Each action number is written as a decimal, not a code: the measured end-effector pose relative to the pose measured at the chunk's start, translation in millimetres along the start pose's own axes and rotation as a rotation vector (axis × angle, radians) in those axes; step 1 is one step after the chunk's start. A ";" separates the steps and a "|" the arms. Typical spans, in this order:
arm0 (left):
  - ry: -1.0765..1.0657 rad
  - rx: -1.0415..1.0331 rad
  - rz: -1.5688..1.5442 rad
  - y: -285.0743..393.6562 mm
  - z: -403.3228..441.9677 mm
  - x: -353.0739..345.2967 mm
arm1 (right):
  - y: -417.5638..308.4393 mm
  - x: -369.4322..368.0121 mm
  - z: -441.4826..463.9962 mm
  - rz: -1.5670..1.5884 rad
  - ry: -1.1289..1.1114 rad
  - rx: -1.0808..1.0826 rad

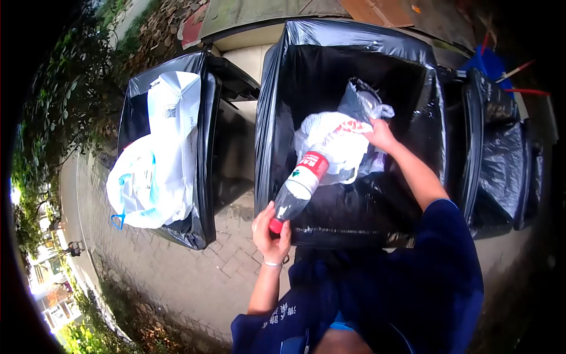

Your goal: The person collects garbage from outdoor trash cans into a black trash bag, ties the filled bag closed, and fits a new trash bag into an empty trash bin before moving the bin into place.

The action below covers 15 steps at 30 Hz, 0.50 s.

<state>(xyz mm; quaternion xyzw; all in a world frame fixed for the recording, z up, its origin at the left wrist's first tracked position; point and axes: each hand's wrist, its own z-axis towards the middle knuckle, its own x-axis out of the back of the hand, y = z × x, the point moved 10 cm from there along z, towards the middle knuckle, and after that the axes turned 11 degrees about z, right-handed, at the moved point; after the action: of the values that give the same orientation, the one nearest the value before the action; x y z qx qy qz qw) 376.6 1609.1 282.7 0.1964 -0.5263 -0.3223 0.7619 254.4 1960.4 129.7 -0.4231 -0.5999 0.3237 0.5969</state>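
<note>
A clear plastic bottle (302,184) with a red and white label and a red cap slants across the front left of the middle bin (354,230), which is lined with black plastic. Its cap end is between the fingers of my left hand (271,233). My right hand (380,134) pinches a white plastic bag (333,141) with red print, inside the bin's opening. The bottle's base lies against this bag. Behind the bag is a crumpled grey bag (361,100), close to my right fingers.
On the left, another black-lined bin (206,218) holds a white box (171,112) and a white bag (138,183). More black-lined bins (501,171) stand at the right, by a blue container (489,64) with red sticks. Paving (194,277) lies below.
</note>
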 end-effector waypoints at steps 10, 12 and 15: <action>0.414 0.362 -0.276 -77.0 -30.8 153.6 | -198.4 124.2 -22.7 0.496 0.347 0.029; 0.501 0.355 -0.295 -83.4 -38.3 182.1 | -248.2 141.4 -25.6 0.565 0.391 0.188; 0.578 0.327 -0.298 -89.6 -50.8 211.4 | -305.7 163.2 -10.3 0.609 0.218 0.331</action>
<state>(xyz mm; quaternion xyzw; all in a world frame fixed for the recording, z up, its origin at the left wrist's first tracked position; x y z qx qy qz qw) 448.6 1395.5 349.5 0.4730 -0.2995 -0.2728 0.7824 239.0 1972.9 475.8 -0.5121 -0.3186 0.5324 0.5940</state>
